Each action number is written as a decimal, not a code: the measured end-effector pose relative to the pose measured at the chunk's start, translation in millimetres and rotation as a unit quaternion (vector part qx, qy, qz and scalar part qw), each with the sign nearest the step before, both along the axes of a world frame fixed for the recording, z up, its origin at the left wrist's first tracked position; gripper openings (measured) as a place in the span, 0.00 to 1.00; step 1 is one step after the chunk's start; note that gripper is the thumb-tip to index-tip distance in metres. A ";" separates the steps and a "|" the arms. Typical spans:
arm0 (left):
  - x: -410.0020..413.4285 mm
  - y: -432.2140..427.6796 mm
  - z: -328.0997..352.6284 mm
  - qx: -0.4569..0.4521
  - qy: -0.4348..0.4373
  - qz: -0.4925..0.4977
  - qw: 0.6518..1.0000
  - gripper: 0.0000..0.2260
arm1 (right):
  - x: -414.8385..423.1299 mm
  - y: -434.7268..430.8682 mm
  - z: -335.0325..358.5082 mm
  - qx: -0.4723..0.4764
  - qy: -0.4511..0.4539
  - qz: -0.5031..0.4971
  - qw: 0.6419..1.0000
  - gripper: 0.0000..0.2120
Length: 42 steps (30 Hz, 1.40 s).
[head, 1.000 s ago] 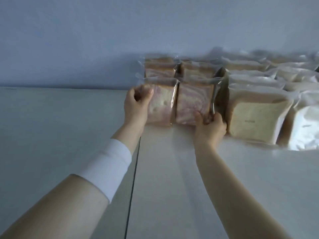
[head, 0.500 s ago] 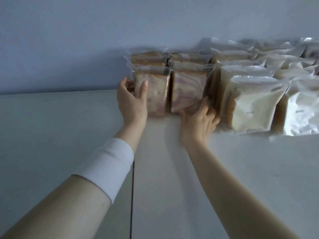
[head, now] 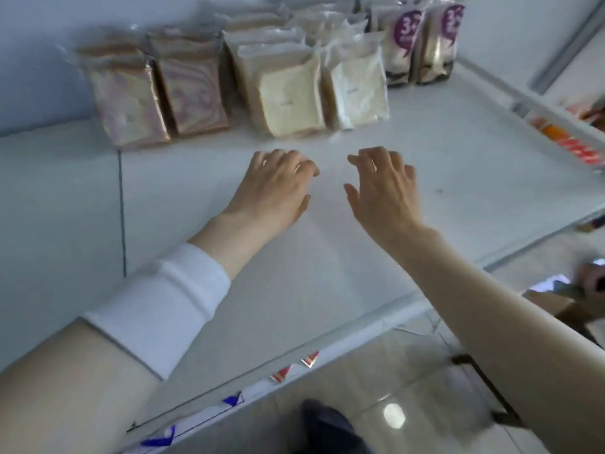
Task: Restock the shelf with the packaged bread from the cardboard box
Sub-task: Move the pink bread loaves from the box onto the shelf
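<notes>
both empty hands, left hand (head: 273, 188) and right hand (head: 384, 188), above shelf (head: 327, 273).

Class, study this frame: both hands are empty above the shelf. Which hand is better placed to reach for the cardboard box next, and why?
Probably the right hand. The cardboard box shows at the lower right, beyond the shelf edge, on that arm's side. The left hand would have to cross over. Both are open and empty.

The packaged bread (head: 183, 93) sits in clear, glossy, crinkled plastic bags on a smooth, matt white shelf (head: 442, 152), above shiny tiled floor (head: 409, 388), beside a soft white cloth sleeve (head: 163, 306).
</notes>
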<state>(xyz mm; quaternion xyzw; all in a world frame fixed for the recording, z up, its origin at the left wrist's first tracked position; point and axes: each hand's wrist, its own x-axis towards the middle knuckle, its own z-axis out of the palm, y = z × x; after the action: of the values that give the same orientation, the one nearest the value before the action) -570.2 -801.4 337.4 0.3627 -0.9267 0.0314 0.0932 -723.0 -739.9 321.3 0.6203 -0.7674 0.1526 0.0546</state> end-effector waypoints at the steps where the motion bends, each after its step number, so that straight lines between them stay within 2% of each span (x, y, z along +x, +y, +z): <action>1: -22.7 14.3 -0.2 0.001 0.004 -0.029 1.000 0.19 | -21.0 25.3 -1.6 0.006 0.003 -0.032 0.999 0.21; 4: -100.9 65.7 4.1 0.020 0.037 -0.111 0.993 0.18 | -83.2 105.7 -4.5 0.024 0.011 -0.135 0.991 0.20; 9: -242.3 183.2 -4.1 0.013 0.021 -0.277 0.961 0.16 | -186.6 247.5 -20.9 0.044 -0.003 -0.296 0.954 0.18; 13: -346.5 270.6 -54.0 0.043 -0.043 -0.361 0.931 0.14 | -260.2 350.1 -68.8 0.131 -0.009 -0.392 0.911 0.17; 19: -465.5 362.2 -154.0 0.110 -0.225 -0.380 0.891 0.14 | -344.6 465.1 -148.7 0.258 -0.080 -0.451 0.850 0.18; 24: -523.6 383.5 -220.2 0.153 -0.308 -0.375 0.861 0.16 | -399.3 509.3 -204.1 0.313 -0.141 -0.479 0.808 0.16; 28: -574.7 377.5 -265.2 0.214 -0.343 -0.331 0.853 0.18 | -442.3 523.1 -247.5 0.342 -0.232 -0.505 0.758 0.18; 31: -621.8 369.7 -317.5 0.287 -0.353 -0.263 0.851 0.17 | -479.3 524.5 -295.5 0.299 -0.323 -0.539 0.718 0.23; 34: -666.3 364.0 -395.3 0.382 -0.327 -0.167 0.848 0.19 | -521.2 515.6 -365.7 0.234 -0.445 -0.597 0.626 0.29; 37: -703.1 360.9 -486.9 0.414 -0.328 -0.079 0.846 0.25 | -558.6 513.3 -457.4 0.231 -0.521 -0.627 0.532 0.35; 40: -725.6 359.4 -575.0 0.424 -0.343 0.042 0.837 0.29 | -580.7 516.0 -543.7 0.292 -0.537 -0.622 0.489 0.28; 42: -732.8 360.3 -617.1 0.424 -0.327 0.126 0.835 0.28 | -589.2 515.7 -586.2 0.273 -0.549 -0.653 0.445 0.25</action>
<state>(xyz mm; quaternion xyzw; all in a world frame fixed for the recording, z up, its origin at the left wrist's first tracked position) -1303.0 -441.1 -279.7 0.4489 -0.7720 -0.2362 -0.3831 -1312.2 -224.2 -265.0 -0.2942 -0.8179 0.1637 -0.4666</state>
